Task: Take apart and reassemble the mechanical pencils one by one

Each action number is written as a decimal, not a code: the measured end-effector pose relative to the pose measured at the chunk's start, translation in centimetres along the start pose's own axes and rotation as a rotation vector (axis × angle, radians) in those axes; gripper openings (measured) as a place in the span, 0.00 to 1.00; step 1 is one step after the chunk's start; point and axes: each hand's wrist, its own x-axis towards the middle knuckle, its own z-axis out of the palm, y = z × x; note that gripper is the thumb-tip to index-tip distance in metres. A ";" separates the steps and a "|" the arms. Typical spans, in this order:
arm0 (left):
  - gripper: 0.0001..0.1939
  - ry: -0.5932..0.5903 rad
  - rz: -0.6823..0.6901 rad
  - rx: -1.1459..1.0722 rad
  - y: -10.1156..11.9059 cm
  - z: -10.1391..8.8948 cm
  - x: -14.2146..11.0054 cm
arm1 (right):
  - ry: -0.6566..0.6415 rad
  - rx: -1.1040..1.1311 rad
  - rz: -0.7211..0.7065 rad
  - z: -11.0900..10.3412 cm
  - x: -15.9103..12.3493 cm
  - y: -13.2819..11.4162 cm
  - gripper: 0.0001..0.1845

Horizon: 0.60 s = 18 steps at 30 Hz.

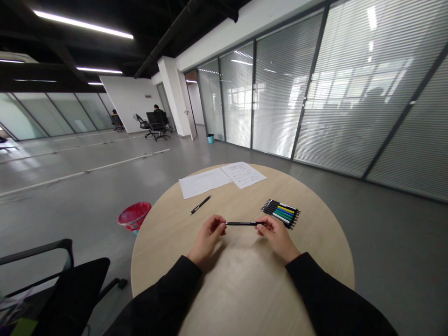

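Between my two hands a slim black pen (241, 224) is held level above the round wooden table (224, 284). My left hand (211, 233) pinches its left end with thumb and fingers. At the other end, my right hand (275, 233) has its fingers closed around the pen. Just beyond the right hand lies a row of several pens (282, 211) side by side, with black, white, yellow, blue and green barrels. Another black pen (200, 205) rests alone on the tabletop, up and left of my left hand.
Two printed paper sheets, a left one (205, 182) and a right one (244, 175), lie at the table's far edge. A red bin (135, 214) stands on the floor to the left, and a black chair (66, 294) is at lower left. People sit at the back.
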 end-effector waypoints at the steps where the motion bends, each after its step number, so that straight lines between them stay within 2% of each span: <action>1: 0.13 0.005 -0.002 0.001 0.0 0.0 0.0 | 0.000 -0.003 0.000 0.0 0.0 -0.1 0.15; 18: 0.14 0.089 -0.019 -0.029 0.4 0.0 0.2 | 0.029 0.003 0.016 0.0 0.0 -0.2 0.15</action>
